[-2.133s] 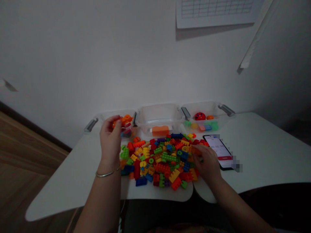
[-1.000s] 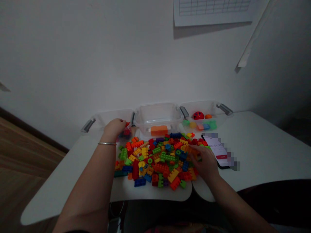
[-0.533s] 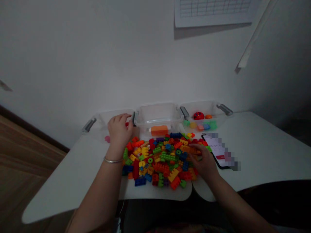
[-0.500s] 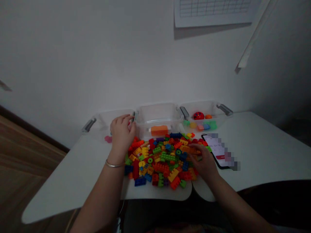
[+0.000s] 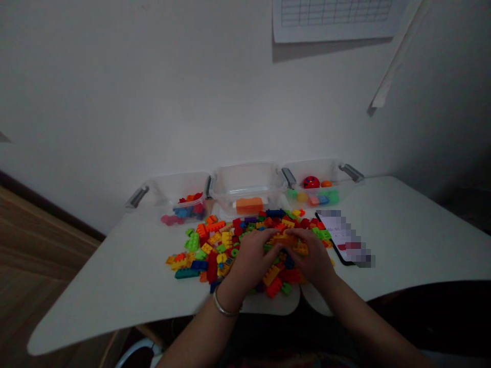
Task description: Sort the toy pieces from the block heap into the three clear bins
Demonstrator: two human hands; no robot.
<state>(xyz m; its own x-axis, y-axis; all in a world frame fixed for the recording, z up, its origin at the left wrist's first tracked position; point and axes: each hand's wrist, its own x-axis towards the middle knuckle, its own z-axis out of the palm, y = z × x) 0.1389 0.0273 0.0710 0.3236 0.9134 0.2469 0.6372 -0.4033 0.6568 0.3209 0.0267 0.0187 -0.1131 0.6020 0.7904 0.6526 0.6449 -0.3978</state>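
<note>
A heap of colourful toy building bricks [image 5: 226,239] lies on the white table. Over its right half, my two hands meet at an orange building brick [image 5: 284,239]. My left hand [image 5: 255,255], with a bangle at the wrist, reaches the brick from the left, thumb and fingertips closed at its end. From the other side my right hand [image 5: 316,255] pinches the same brick. The hands cover part of the heap beneath, and the exact finger contact is hard to make out in the dim light.
Behind the heap stand three clear plastic bins: a left bin [image 5: 161,186] with red and blue pieces, a middle bin [image 5: 249,171] showing an orange block [image 5: 249,205], and a right bin [image 5: 318,166] with a red toy [image 5: 311,182]. A phone [image 5: 345,240] lies right of the heap.
My left hand has come from the left bin down and right to the orange brick. My right hand has shifted slightly left, bringing the brick between both hands.
</note>
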